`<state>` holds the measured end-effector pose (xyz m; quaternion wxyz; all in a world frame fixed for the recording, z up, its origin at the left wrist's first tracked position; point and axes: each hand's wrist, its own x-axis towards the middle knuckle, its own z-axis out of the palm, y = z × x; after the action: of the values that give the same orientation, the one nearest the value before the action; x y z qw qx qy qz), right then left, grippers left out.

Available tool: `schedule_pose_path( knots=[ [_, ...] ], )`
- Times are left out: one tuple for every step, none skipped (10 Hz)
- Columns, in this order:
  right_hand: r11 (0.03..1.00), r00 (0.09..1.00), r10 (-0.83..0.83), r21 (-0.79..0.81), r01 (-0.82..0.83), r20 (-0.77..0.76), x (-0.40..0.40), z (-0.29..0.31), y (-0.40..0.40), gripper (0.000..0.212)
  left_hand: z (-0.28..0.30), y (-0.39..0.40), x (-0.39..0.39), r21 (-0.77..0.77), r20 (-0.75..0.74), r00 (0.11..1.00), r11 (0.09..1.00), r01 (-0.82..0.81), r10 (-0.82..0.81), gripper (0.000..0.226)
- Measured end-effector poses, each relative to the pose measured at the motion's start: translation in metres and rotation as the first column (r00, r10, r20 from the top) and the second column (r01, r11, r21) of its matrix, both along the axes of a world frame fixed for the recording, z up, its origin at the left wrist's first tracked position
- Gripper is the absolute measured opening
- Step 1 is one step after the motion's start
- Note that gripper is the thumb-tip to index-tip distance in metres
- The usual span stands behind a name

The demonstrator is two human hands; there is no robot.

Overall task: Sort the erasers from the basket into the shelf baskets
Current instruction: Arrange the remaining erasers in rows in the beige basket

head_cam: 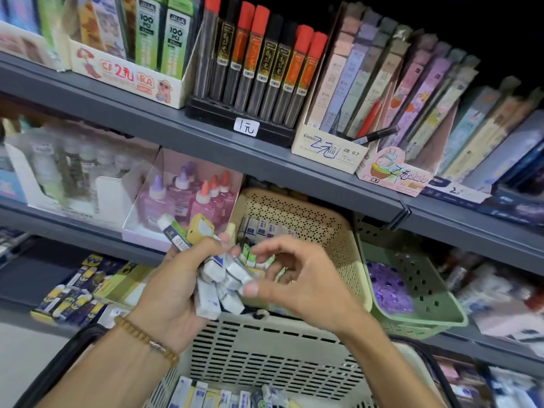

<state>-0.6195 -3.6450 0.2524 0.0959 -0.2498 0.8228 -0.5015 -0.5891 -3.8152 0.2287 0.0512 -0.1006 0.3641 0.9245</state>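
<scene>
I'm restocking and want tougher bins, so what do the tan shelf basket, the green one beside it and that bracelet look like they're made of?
Tan shelf basket: probably moulded plastic, matt, with even rows of punched round holes. Green basket: likely the same kind of plastic, with larger square holes and a slight sheen. Bracelet on the left wrist: small brown beads, seemingly wood, though the blur leaves that open.

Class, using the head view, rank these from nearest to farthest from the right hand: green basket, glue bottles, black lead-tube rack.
From the right hand:
1. Green basket, just right.
2. Glue bottles, upper left.
3. Black lead-tube rack, shelf above.
</scene>
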Motion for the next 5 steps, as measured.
schedule_pose_path(
  knots=[
    [0.999, 0.999, 0.017, 0.03, -0.015, -0.049, 0.008, -0.004, -0.006, 0.029, 0.001, 0.002, 0.001, 0.089, 0.022, 0.998, 0.995, 0.054, -0.057, 0.016],
    [0.992, 0.985, 0.007, 0.122, 0.015, -0.175, 0.013, -0.006, -0.008, 0.02, 0.0, 0.004, 0.003, 0.157, 0.011, 0.997, 0.985, 0.075, -0.078, 0.014],
    [0.956, 0.917, 0.041, 0.282, 0.08, -0.397, 0.022, -0.011, -0.011, 0.027, 0.002, 0.003, 0.002, 0.144, 0.019, 0.996, 0.986, 0.079, -0.082, 0.037],
    [0.965, 0.893, -0.01, 0.229, 0.126, -0.45, 0.023, -0.013, -0.013, 0.025, 0.003, 0.002, 0.003, 0.124, -0.001, 0.996, 0.989, 0.084, -0.084, 0.046],
    [0.969, 0.855, -0.152, 0.095, 0.227, -0.495, 0.018, -0.013, -0.012, 0.017, 0.004, 0.001, 0.004, 0.131, 0.036, 0.992, 0.985, 0.113, -0.118, 0.057]
  ],
)
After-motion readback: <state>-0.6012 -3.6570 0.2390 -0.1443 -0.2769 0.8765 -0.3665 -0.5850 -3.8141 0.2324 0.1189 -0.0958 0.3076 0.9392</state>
